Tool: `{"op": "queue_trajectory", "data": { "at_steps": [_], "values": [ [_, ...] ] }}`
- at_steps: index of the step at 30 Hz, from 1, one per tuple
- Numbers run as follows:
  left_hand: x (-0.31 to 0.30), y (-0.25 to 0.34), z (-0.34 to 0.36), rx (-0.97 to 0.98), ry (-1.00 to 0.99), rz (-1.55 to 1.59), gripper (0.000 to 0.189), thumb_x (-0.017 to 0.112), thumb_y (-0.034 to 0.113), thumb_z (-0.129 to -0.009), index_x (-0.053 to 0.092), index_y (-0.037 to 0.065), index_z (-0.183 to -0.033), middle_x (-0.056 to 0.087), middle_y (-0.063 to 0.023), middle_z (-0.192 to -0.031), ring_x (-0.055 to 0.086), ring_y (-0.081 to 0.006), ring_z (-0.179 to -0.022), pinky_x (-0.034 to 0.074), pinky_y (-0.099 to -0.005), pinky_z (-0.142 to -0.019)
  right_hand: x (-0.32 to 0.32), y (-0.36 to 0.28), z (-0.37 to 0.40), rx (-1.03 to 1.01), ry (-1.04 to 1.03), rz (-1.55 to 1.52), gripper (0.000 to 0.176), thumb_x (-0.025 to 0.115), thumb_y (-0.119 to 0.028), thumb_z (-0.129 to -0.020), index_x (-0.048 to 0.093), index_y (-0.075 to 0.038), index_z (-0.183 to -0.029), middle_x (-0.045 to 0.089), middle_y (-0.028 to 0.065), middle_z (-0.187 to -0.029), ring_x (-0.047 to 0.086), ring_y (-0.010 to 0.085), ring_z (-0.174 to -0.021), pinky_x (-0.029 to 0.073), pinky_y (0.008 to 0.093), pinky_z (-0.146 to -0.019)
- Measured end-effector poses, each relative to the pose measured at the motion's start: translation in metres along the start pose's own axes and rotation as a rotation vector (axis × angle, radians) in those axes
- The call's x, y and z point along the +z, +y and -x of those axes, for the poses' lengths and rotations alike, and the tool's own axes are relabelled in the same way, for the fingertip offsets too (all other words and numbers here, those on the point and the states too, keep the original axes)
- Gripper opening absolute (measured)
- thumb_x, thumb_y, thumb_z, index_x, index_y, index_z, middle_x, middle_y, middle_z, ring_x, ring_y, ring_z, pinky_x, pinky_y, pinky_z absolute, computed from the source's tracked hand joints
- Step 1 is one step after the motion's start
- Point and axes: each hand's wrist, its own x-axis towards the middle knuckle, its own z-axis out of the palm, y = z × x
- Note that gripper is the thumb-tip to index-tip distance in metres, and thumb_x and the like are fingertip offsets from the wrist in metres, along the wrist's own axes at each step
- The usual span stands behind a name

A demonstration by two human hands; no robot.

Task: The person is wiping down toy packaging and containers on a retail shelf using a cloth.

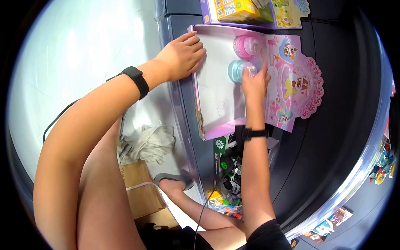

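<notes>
A shallow pink display box (221,96) with a white inside lies on the dark shelf. Its printed header flap (287,83) has cartoon figures and a scalloped edge, and points right. My left hand (181,57) grips the box's left wall, fingers curled over the rim. Two small bottle-shaped containers with clear domed tops stand in the box's upper right part, a pink bottle (241,46) and a teal bottle (235,71). Around the clear top of the teal bottle, my right hand (256,83) has its thumb and fingers closed. The fingers partly hide that top.
Above the box, another purple display box holds yellow cartons (237,10). Bagged toys (229,175) and dark packages lie below it. Near my legs are a cardboard box (143,189) and a grey cloth (154,143). A clear raised edge (354,175) curves along the right.
</notes>
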Motion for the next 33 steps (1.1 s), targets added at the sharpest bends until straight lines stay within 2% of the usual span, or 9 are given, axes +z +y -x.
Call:
{"op": "queue_trajectory", "data": {
  "at_steps": [4,6,12,19,23,24,25,30,33],
  "values": [
    [0.001,0.002,-0.001,-0.006,0.003,0.014,0.031,0.057,0.018,-0.098,0.061,0.004,-0.125,0.063,-0.0106,-0.125,0.054,-0.0275,-0.129,0.029,-0.0434,-0.128,-0.002,0.02,0.0,0.044,-0.221,0.048,0.075,0.065,-0.044,-0.096,0.042,-0.001,-0.153,0.064,0.0286,-0.134,0.059,0.0467,-0.128,0.042,0.0545,-0.113],
    [0.006,0.002,0.0,-0.002,0.03,-0.002,0.03,0.057,0.018,-0.098,0.061,0.004,-0.124,0.062,-0.0102,-0.125,0.054,-0.0273,-0.129,0.029,-0.0434,-0.128,0.018,0.033,-0.024,0.091,-0.267,-0.177,0.074,0.067,-0.036,-0.097,0.038,0.004,-0.153,0.07,0.0275,-0.118,0.07,0.0424,-0.11,0.056,0.0512,-0.096],
    [0.011,0.021,0.006,-0.01,-0.004,-0.007,0.031,0.059,0.019,-0.096,0.06,0.004,-0.123,0.061,-0.0107,-0.128,0.052,-0.0287,-0.132,0.029,-0.0433,-0.128,0.022,0.045,-0.025,0.246,-0.321,-0.829,0.083,0.073,-0.014,-0.094,0.025,0.003,-0.159,0.071,0.0231,-0.105,0.075,0.024,-0.083,0.06,0.0317,-0.057],
    [0.012,0.018,0.006,-0.007,-0.004,-0.017,0.031,0.056,0.019,-0.101,0.06,0.005,-0.129,0.056,-0.0156,-0.143,0.044,-0.033,-0.144,0.029,-0.044,-0.127,-0.058,0.048,0.099,0.194,-0.273,-0.939,0.073,0.062,-0.01,-0.104,0.019,0.003,-0.161,0.07,0.0182,-0.112,0.072,0.0219,-0.099,0.059,0.032,-0.079],
    [-0.007,0.008,-0.007,0.091,-0.001,0.4,0.048,0.057,0.012,-0.1,0.053,0.005,-0.147,0.062,-0.021,-0.132,0.054,-0.0387,-0.132,0.044,-0.047,-0.112,-0.163,0.056,0.205,0.114,-0.29,-0.971,0.044,0.054,-0.01,-0.109,0.044,0.0,-0.151,0.073,0.0139,-0.112,0.071,0.0182,-0.1,0.056,0.0303,-0.084],
    [-0.054,0.027,-0.01,-0.104,-0.237,0.476,0.052,0.055,0.014,-0.102,0.049,0.01,-0.153,0.065,-0.0237,-0.126,0.06,-0.0408,-0.123,0.048,-0.0492,-0.101,-0.191,0.063,0.231,0.147,-0.258,-0.936,0.036,0.053,-0.012,-0.11,0.053,-0.001,-0.145,0.074,0.0122,-0.108,0.071,0.0172,-0.099,0.056,0.0315,-0.085],
    [-0.069,0.034,-0.014,-0.157,-0.233,0.472,0.051,0.051,0.02,-0.101,0.051,0.011,-0.151,0.071,-0.0199,-0.098,0.066,-0.0417,-0.1,0.051,-0.0469,-0.092,-0.222,0.067,0.257,0.087,-0.205,-0.963,0.031,0.051,-0.014,-0.111,0.06,-0.001,-0.138,0.074,0.0117,-0.107,0.071,0.0171,-0.099,0.056,0.0325,-0.089],
    [-0.176,0.096,-0.013,-0.032,-0.37,0.737,0.038,0.052,0.026,-0.103,0.072,-0.006,-0.1,0.074,-0.0154,-0.09,0.071,-0.0253,-0.09,0.053,-0.0368,-0.084,-0.35,0.093,0.373,0.094,0.109,-0.927,0.035,0.041,0.002,-0.099,0.067,0.007,-0.122,0.074,0.0157,-0.104,0.072,0.0241,-0.099,0.056,0.0366,-0.094],
    [-0.251,0.154,-0.018,0.101,-0.505,0.621,0.036,0.06,0.027,-0.102,0.071,-0.006,-0.093,0.071,-0.0121,-0.079,0.065,-0.0181,-0.076,0.051,-0.0353,-0.074,-0.402,0.122,0.435,0.174,0.406,-0.845,0.035,0.043,0.006,-0.094,0.068,0.006,-0.118,0.074,0.0145,-0.104,0.07,0.0216,-0.098,0.054,0.0336,-0.092]
  ]
}}
